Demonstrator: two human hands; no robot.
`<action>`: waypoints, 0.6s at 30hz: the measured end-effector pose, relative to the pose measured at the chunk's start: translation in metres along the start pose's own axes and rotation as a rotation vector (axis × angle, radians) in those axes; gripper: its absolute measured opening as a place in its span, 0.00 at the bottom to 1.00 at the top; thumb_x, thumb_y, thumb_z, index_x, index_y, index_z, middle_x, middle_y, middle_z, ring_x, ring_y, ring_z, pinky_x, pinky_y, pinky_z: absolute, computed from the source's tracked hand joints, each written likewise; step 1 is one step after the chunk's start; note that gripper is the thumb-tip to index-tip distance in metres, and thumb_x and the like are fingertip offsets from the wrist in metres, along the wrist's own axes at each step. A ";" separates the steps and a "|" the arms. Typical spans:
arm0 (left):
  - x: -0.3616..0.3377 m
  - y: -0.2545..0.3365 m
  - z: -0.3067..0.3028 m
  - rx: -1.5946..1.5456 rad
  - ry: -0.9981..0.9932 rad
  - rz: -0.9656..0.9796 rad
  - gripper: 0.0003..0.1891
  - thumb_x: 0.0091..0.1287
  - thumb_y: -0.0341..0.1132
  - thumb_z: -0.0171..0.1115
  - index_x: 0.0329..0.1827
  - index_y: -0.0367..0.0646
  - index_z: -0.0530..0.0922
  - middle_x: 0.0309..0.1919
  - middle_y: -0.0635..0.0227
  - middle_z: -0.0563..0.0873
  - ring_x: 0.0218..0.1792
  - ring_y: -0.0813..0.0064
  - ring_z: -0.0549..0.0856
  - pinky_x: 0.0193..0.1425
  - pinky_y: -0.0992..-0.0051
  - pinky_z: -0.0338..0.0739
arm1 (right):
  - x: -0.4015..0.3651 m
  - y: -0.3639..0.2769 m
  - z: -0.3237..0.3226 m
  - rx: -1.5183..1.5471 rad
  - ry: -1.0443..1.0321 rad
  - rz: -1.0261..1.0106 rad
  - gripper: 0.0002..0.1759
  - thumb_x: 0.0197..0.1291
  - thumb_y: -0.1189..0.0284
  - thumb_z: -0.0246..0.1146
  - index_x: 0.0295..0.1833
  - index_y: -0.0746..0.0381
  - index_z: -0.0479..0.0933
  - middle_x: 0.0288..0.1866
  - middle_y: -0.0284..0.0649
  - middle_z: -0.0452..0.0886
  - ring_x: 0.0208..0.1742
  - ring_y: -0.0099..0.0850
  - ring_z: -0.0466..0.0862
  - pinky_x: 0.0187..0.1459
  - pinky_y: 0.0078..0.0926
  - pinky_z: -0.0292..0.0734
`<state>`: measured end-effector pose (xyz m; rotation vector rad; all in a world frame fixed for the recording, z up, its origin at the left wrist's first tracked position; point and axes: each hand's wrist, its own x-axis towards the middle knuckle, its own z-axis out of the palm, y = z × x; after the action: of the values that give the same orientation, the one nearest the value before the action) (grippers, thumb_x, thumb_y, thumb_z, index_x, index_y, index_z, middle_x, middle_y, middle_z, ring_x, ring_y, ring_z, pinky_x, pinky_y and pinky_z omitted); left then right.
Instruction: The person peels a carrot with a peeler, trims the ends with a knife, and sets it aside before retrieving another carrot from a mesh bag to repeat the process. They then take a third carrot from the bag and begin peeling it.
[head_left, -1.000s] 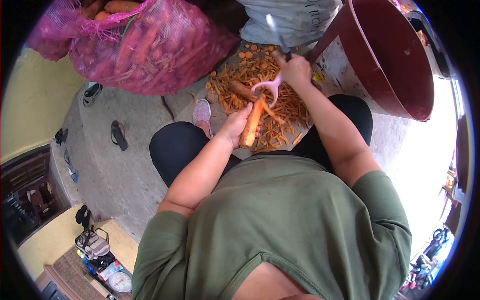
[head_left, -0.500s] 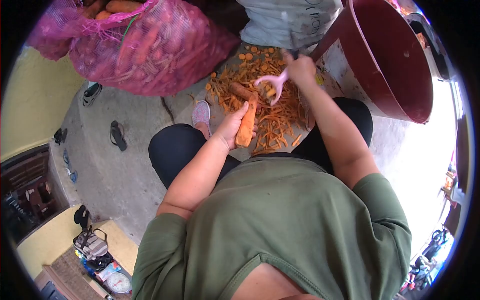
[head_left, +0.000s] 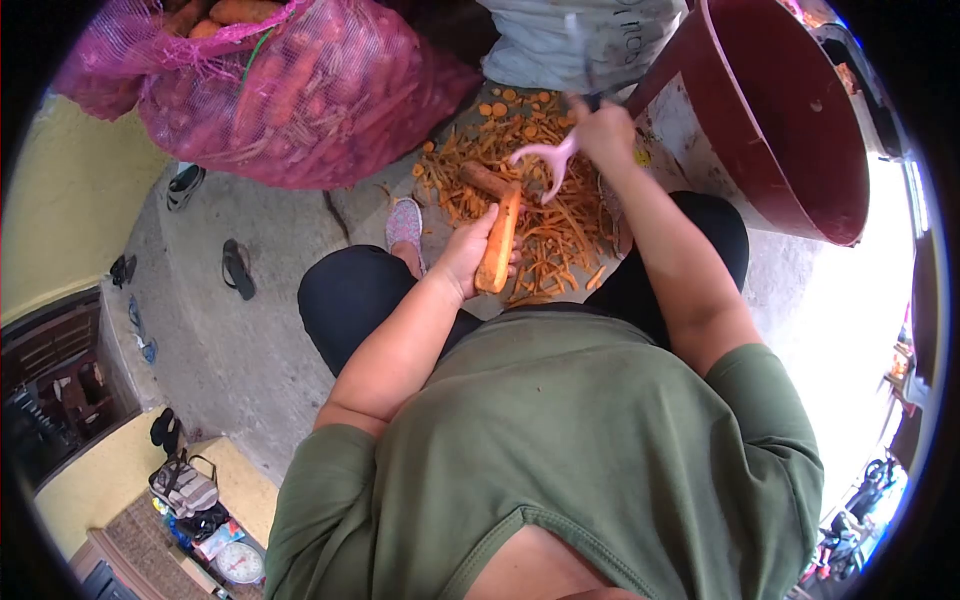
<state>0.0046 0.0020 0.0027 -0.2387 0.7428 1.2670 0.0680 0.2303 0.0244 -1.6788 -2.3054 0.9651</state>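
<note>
the left hand wraps the carrot over the peelings; it looks stiff and light, probably slick where bare — best gripped round its thick near end. the right hand clasps the peeler — near the carrot's far end.

The left forearm slants forward and inward from a bent elbow, and the left hand is closed in front of the torso, thumb on top, fingers wrapped around beneath. The right forearm reaches farther forward, also angled inward; the right hand, slightly blurred, is clenched in a grip beyond the spread knees, apart from the left hand
</note>
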 end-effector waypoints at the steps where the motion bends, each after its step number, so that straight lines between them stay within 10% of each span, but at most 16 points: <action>1: 0.002 0.002 -0.004 -0.047 -0.002 -0.007 0.18 0.66 0.47 0.40 0.47 0.43 0.69 0.28 0.66 0.73 0.27 0.75 0.75 0.27 0.76 0.72 | -0.019 -0.011 0.001 0.077 -0.082 -0.033 0.31 0.47 0.43 0.55 0.29 0.64 0.77 0.24 0.47 0.79 0.31 0.38 0.81 0.35 0.33 0.73; 4: -0.009 0.005 0.032 0.211 0.249 0.125 0.19 0.66 0.47 0.40 0.47 0.43 0.69 0.29 0.67 0.75 0.29 0.75 0.77 0.28 0.74 0.73 | -0.080 -0.033 -0.005 0.129 -0.362 -0.274 0.28 0.44 0.46 0.60 0.29 0.65 0.76 0.21 0.50 0.76 0.28 0.40 0.79 0.34 0.33 0.71; 12: -0.004 -0.002 0.013 0.228 0.051 0.030 0.22 0.65 0.51 0.40 0.50 0.43 0.67 0.27 0.66 0.71 0.24 0.76 0.72 0.26 0.78 0.72 | 0.023 0.016 0.001 0.011 0.097 0.045 0.33 0.45 0.41 0.55 0.30 0.66 0.77 0.25 0.52 0.78 0.32 0.43 0.80 0.36 0.35 0.72; 18: -0.004 0.000 0.015 0.136 0.061 0.102 0.22 0.64 0.50 0.42 0.49 0.41 0.68 0.32 0.62 0.76 0.30 0.70 0.78 0.29 0.73 0.75 | -0.068 -0.027 0.003 0.165 -0.267 -0.178 0.27 0.45 0.48 0.60 0.25 0.65 0.76 0.17 0.44 0.75 0.22 0.33 0.77 0.30 0.31 0.72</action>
<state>0.0098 0.0068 0.0167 -0.1301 0.8991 1.3044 0.0702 0.1640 0.0546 -1.3258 -2.4043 1.3675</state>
